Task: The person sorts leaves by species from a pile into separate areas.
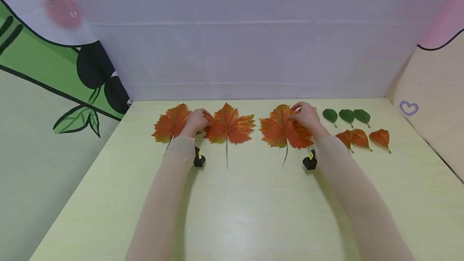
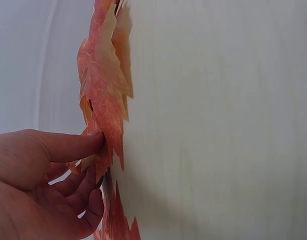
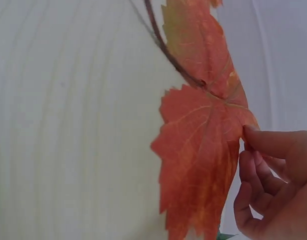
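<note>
My left hand [image 1: 197,121] pinches the left edge of the middle orange-red maple leaf [image 1: 228,124] between thumb and fingers. In the left wrist view that leaf is seen nearly edge-on, its lobe under the thumb. Another maple leaf [image 1: 172,122] lies to the left, partly hidden by the left hand and sleeve. My right hand [image 1: 306,115] pinches the upper right edge of the rightmost maple leaf [image 1: 280,126], whose brown stem points down toward me. From the right wrist, the thumb shows on the front of this leaf [image 3: 203,135], with the other fingers curled near its edge.
On the table's right side, several small leaves lie in two rows: green ones [image 1: 346,116] behind, orange ones [image 1: 360,138] in front, one partly covered by the right sleeve. A pale cloth wall [image 1: 253,59] stands behind the table [image 1: 235,212]. Printed panels flank both sides.
</note>
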### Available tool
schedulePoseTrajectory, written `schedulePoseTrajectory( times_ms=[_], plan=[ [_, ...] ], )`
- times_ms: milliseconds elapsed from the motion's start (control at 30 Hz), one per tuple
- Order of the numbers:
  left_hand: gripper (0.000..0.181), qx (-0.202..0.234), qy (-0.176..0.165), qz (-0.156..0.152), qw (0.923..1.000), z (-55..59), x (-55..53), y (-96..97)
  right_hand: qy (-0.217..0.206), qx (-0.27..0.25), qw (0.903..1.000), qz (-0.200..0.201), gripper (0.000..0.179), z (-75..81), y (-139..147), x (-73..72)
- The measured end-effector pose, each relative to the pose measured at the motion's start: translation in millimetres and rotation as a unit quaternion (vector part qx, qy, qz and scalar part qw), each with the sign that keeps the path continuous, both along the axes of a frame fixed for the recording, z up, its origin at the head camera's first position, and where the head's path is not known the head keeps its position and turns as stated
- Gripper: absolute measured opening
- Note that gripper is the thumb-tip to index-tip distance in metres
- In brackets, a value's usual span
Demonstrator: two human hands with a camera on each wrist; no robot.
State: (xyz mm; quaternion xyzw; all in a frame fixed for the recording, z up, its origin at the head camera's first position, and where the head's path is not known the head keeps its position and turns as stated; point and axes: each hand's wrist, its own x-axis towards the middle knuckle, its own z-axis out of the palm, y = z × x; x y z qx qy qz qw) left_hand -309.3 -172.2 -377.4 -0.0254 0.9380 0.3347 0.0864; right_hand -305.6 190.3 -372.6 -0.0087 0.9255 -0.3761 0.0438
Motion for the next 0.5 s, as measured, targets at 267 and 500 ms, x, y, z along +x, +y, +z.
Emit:
schedulePoseTrajectory(
  times_ms=[267, 500],
  plan=[
    [0.034, -0.005, 0.001, -0.006, 1.0000, -0.2, 1.3, 1.4, -0.021, 0.042, 0.9987, -0.021, 0.044, -7.4, -4, 0.4],
    [0.037, -0.058, 0.076, -0.031, 0.9950, 22.0, 0.9, 3.7, 0.020, 0.116, 0.9930, -0.006, 0.047, 8.8, 2, 2.6]
  ],
)
